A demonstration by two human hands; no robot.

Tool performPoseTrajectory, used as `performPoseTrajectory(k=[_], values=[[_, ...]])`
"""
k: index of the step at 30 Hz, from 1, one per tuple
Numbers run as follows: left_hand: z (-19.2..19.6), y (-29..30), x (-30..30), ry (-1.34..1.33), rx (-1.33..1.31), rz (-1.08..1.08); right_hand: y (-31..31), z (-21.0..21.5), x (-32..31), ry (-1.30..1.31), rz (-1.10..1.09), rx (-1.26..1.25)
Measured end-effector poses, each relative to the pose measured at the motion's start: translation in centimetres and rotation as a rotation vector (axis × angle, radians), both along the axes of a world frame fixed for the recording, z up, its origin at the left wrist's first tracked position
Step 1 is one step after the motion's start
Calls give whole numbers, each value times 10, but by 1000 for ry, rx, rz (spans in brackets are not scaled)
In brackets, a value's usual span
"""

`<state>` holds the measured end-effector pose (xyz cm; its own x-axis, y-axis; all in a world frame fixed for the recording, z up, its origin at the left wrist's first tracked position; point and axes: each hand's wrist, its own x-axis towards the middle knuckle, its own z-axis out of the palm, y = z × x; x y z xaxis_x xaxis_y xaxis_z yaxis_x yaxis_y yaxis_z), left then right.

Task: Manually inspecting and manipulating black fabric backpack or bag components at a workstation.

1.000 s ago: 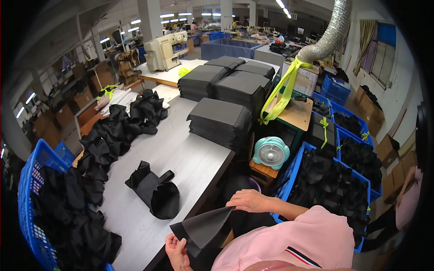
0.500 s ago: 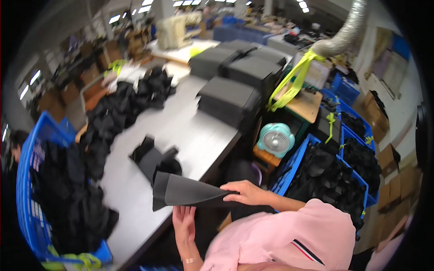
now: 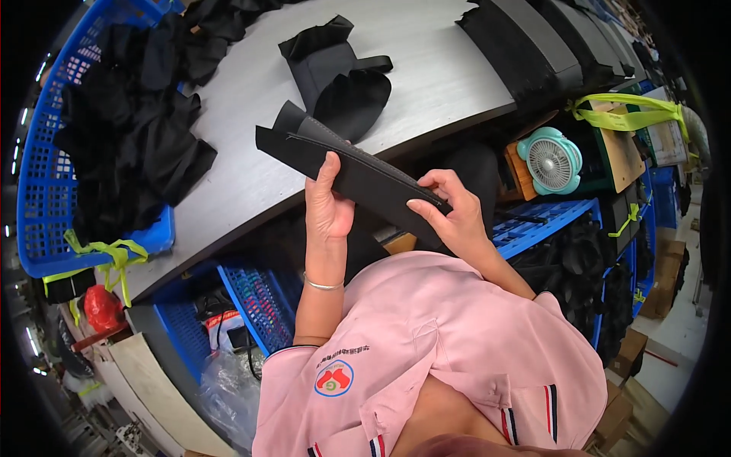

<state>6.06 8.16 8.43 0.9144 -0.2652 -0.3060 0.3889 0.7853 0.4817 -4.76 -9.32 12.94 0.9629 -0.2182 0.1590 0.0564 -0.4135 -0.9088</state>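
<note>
Between my two hands is a folded black panel [image 3: 365, 183] with a line of stitching along its upper edge. It slants from upper left down to the right, its layers parted at the left end. My left hand [image 3: 329, 202] grips its lower side, thumb on the near face, with the other fingers mostly hidden behind. At the right end, my right hand [image 3: 457, 212] pinches the panel between thumb and fingers. Just beyond it on the grey table [image 3: 236, 107] lies another black piece [image 3: 324, 72] with a rounded flap and a loop.
A blue basket [image 3: 46, 175] heaped with black pieces stands at the left. Stacked black panels [image 3: 533, 46] sit at the far right. Below the table's right edge are a turquoise fan [image 3: 553, 161] and blue crates [image 3: 544, 225]. A red bag [image 3: 105, 307] hangs lower left.
The view has tilted down toward my body. My left hand has gone from the panel's lower edge to a grip with the thumb over its face. The panel now slants more.
</note>
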Motion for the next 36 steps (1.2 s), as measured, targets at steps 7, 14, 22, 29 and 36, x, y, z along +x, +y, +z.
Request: performPoseTrajectory(k=[7, 14, 22, 29, 36], values=[[-4, 2, 5, -12, 35, 27, -5, -12, 3, -20, 61, -63], [3, -7, 2, -81, 176, 78, -2, -8, 5, 71, 110, 17], [-9, -20, -3, -428, 783, 134, -28, -25, -3, 162, 155, 126], [-29, -13, 64, -863, 1710, 264, -37, -39, 2, 203, 121, 4], [-7, -30, 75, -1145, 1584, 235, -22, -28, 24, 27, 156, -346]])
